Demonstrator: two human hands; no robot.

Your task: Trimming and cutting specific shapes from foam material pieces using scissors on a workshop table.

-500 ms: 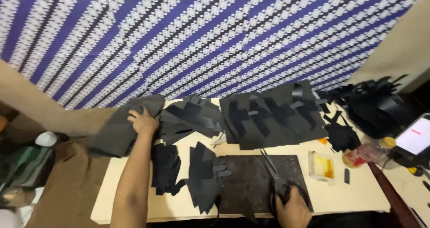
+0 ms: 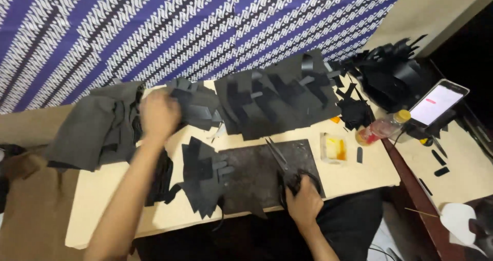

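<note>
Right hand [image 2: 304,202] closed around black scissors [image 2: 287,171] handles, blades lying on dark cutting mat [image 2: 267,174] at bench [image 2: 359,176] front edge. Left hand [image 2: 159,114] blurred over grey-black fabric pieces [image 2: 195,104], grip cannot tell. Black cut pieces [image 2: 203,176] just left of mat, bigger dark pile [image 2: 277,99] behind, small yellow-filled tray [image 2: 334,148] right of mat
</note>
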